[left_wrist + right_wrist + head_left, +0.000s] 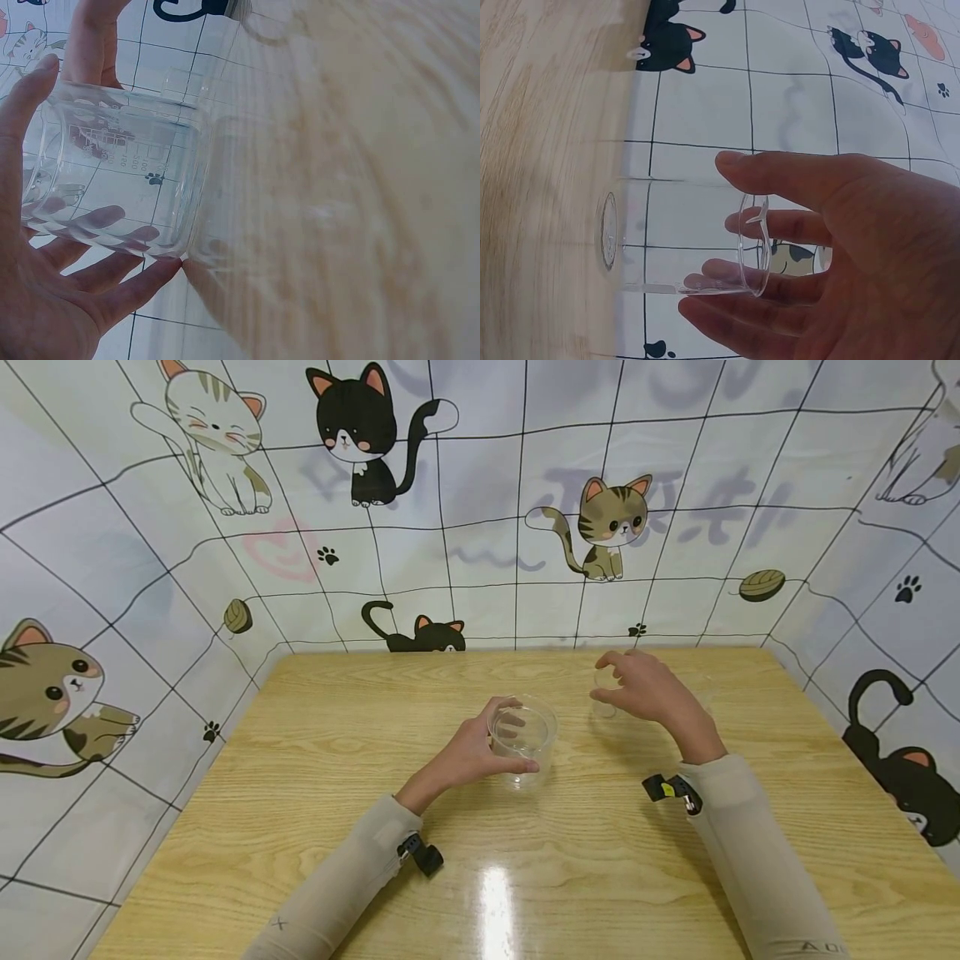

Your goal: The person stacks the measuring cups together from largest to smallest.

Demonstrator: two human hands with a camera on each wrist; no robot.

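My left hand [480, 747] grips a clear beaker [525, 735] near the middle of the table, thumb on the near side and fingers round the far side. White volume marks show on its wall in the left wrist view, where the beaker [127, 172] stands upright with its base at the tabletop. Farther back and to the right, my right hand [645, 689] curves its thumb and fingers round the upper part of a narrower clear beaker [682, 240]. That one has a small spout at its rim, and its base is on the wood.
A faint clear outline of another glass vessel [705, 687] shows behind my right wrist. The wooden table [337, 860] is bounded at the back and sides by a white sheet [487, 552] with cat prints. A camera strap [675, 789] sits at each wrist.
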